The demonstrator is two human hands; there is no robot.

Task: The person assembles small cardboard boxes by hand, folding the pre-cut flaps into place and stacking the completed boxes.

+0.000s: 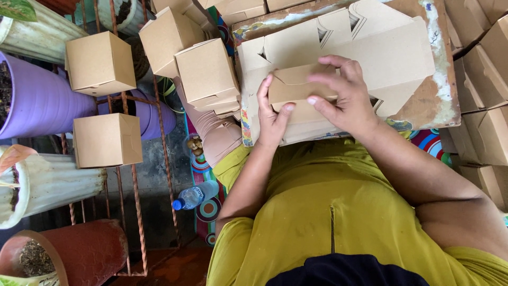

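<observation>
A flat brown cardboard box blank lies on a worn board in front of me. Both hands fold part of it: my left hand grips the left end of a folded cardboard panel, thumb on its lower edge. My right hand curls over the panel's right end, fingers pressing on its top. The panel stands up from the blank, partly hidden by my fingers.
Several finished brown boxes are stacked at left on a rusty wire rack. More folded boxes pile up at right. Plant pots, one purple, stand far left. A plastic bottle with a blue cap lies on a patterned mat.
</observation>
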